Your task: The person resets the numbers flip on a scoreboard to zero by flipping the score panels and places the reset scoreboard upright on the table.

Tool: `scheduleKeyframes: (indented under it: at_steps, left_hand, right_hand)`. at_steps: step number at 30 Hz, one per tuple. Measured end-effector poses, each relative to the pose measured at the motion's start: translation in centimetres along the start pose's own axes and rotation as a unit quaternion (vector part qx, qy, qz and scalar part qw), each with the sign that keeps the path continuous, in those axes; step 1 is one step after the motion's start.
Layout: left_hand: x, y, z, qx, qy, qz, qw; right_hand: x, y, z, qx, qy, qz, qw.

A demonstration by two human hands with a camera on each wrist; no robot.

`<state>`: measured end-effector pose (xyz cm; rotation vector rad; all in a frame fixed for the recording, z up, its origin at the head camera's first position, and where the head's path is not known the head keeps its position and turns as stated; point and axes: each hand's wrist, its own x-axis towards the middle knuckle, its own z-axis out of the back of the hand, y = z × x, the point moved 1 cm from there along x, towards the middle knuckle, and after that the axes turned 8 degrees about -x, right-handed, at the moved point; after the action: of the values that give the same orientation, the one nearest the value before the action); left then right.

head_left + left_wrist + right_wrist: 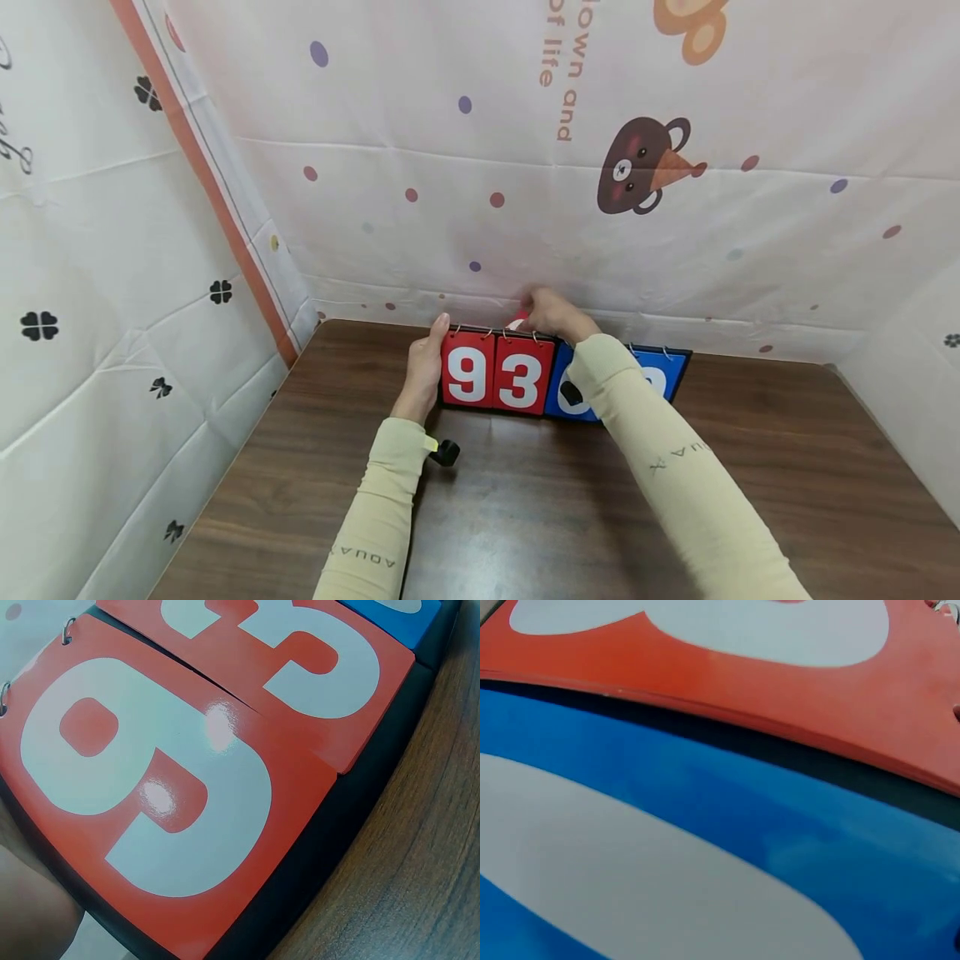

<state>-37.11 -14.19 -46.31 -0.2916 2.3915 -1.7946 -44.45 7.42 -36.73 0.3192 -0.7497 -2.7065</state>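
A tabletop flip scoreboard (494, 375) stands near the back of the table, its two red cards reading 9 and 3 in white. My left hand (424, 371) grips the board's left edge, thumb up along its side; in the left wrist view the red 9 card (240, 772) fills much of the picture. Over the top edge reaches my right hand (557, 317), pinching a red card (517, 320) with white print behind the rings. Its fingertips are partly hidden. My right forearm covers part of the blue cards (678, 364); the right wrist view shows a blue card (705, 787) close up.
The brown wooden table (510, 517) extends toward me and to both sides. Close behind the scoreboard hangs a pale printed cloth (420, 242) with dots and a bear. Another white cloth (97, 317) lines the left side.
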Motion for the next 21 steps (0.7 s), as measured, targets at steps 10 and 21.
scheduleKeyframes:
  at_steps: [10,21]
  left_hand:
    - [-0.2,-0.3,-0.1,-0.008,0.009,-0.007,0.9999]
    - [-0.5,0.0,0.2,-0.008,0.013,-0.01,0.9998]
  right_hand:
    - [-1.4,0.8,0.5,-0.011,-0.116,0.063,0.991]
    - [-3.0,0.9,-0.1,0.006,-0.23,0.153,0.961]
